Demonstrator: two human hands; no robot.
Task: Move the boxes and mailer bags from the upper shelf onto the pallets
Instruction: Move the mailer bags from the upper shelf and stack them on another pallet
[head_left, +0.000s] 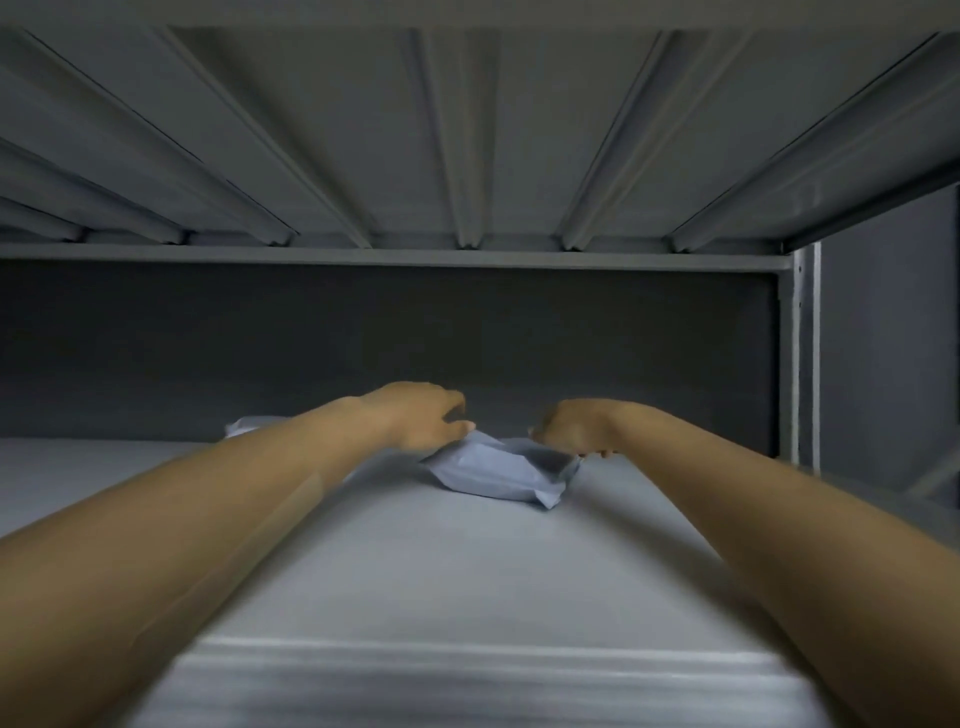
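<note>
Left hand (421, 415) curls its fingers onto the 9 o'clock edge of the mailer bag (498, 475), deep at 12 o'clock on the upper shelf (467, 571). Right hand (571, 428) grips the 3 o'clock edge, likely for a level two-handed pull.

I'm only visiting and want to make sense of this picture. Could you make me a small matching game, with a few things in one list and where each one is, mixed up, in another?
Things
1. left hand
2. right hand
3. mailer bag
4. metal post

Places
A. stands upright at the far right
B. grips the bag's right end
C. lies crumpled on the shelf
D. holds the bag's left end

Pairs: 1-D, 2-B, 3-C, 4-A
</note>
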